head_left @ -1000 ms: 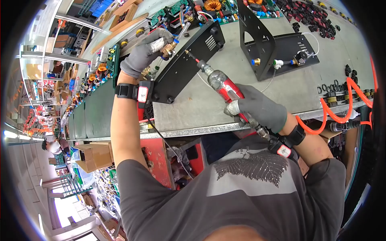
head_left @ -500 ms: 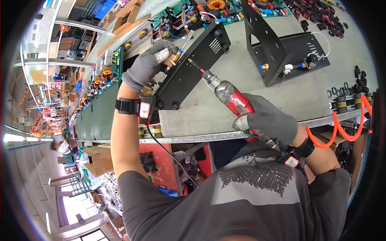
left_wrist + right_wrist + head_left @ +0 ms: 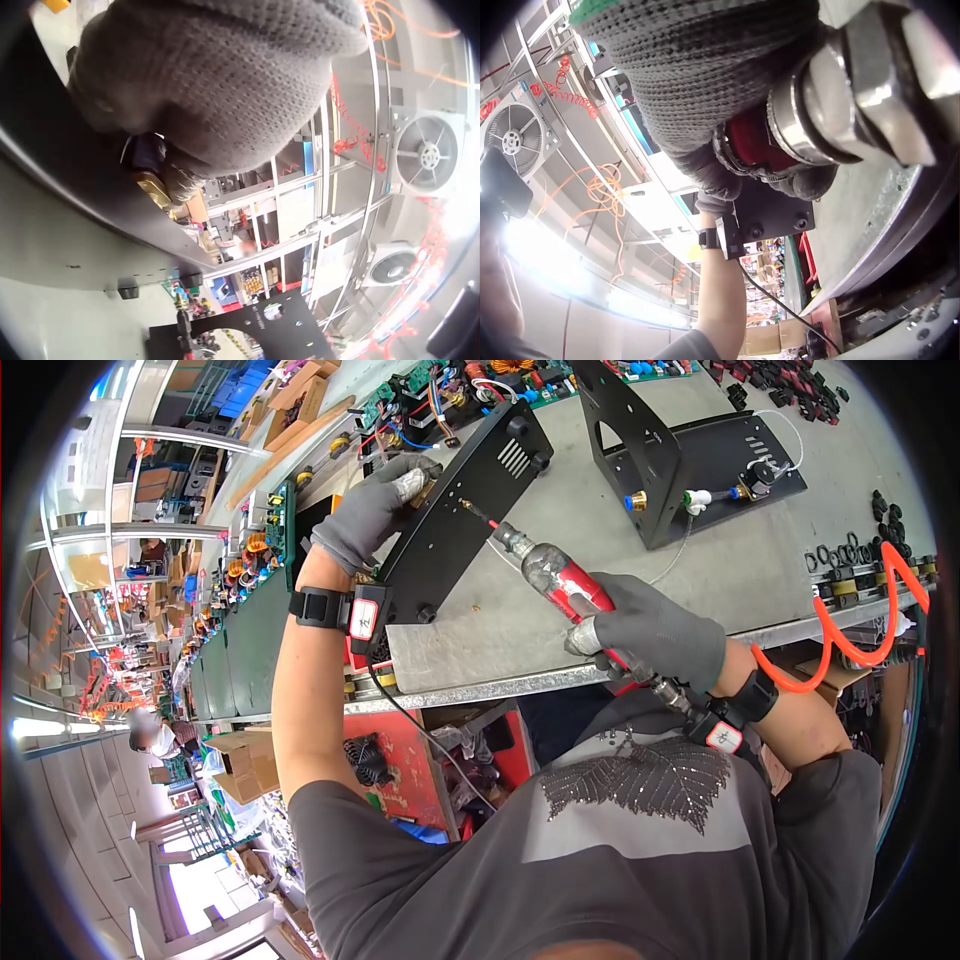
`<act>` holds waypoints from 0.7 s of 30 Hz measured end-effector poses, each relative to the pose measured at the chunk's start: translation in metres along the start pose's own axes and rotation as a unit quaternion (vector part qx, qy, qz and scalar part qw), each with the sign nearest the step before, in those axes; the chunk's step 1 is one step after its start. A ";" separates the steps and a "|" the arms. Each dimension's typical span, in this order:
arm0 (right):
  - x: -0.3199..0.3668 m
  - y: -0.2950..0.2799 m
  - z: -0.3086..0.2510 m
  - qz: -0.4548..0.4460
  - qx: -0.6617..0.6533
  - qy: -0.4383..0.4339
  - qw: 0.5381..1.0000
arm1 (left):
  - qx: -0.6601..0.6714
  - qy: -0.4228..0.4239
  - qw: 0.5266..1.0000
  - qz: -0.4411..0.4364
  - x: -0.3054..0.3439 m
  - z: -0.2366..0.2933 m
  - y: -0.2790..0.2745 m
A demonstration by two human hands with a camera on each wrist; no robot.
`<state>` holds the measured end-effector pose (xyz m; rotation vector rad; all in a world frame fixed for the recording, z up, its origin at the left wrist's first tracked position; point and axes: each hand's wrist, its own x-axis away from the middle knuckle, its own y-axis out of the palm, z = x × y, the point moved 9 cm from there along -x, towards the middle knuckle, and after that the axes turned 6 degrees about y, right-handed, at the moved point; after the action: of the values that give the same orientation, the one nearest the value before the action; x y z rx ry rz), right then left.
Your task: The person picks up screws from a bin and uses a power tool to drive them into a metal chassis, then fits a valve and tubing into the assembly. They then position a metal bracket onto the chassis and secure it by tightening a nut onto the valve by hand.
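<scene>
My gloved left hand pinches a brass fitting at the back edge of a tilted black metal panel. Much of the fitting is hidden behind that edge; in the left wrist view, some brass shows under the glove. My gloved right hand grips a red air screwdriver, its bit pointing at the panel face near the small holes by the fitting. In the right wrist view, the fingers wrap around the tool's red body, behind its metal hose connector.
A second black bracket with fittings and a white tube stands to the right on the grey bench. Circuit boards and small black and red parts lie at the back. An orange coiled hose hangs at the right edge.
My left hand has brought the brass fitting from in front of the panel's edge to behind it. The screwdriver keeps pointing at the panel; the head view has shifted slightly.
</scene>
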<state>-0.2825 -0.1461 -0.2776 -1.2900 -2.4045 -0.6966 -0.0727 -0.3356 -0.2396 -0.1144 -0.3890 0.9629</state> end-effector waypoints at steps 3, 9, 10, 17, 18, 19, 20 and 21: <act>-0.002 0.000 -0.002 -0.004 -0.007 -0.004 1.000 | 0.043 -0.001 0.999 0.014 0.000 -0.003 0.000; -0.006 -0.004 0.002 -0.003 -0.039 -0.005 0.999 | -0.097 0.009 0.993 0.070 0.011 0.018 -0.031; -0.006 -0.004 0.000 -0.004 -0.039 -0.005 0.999 | -0.075 0.024 0.993 0.088 0.011 0.021 -0.037; -0.005 -0.004 0.002 -0.013 -0.032 0.030 0.999 | -0.335 0.169 0.926 0.048 0.009 0.054 -0.008; -0.006 -0.004 0.002 -0.017 -0.020 0.026 0.999 | -0.274 0.100 0.953 0.086 0.010 0.048 -0.018; -0.005 -0.003 0.002 -0.019 -0.021 0.025 0.999 | -0.212 0.031 0.969 0.124 0.012 0.039 -0.027; -0.004 -0.003 0.002 -0.021 -0.023 0.032 0.999 | -0.136 0.050 0.981 0.128 0.014 0.038 -0.028; -0.003 -0.003 0.003 -0.023 -0.026 0.040 0.999 | -0.137 0.050 0.981 0.129 0.014 0.032 -0.031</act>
<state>-0.2836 -0.1483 -0.2820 -1.2069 -2.3733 -0.8115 -0.0534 -0.3447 -0.1976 -0.4704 -0.4191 1.1492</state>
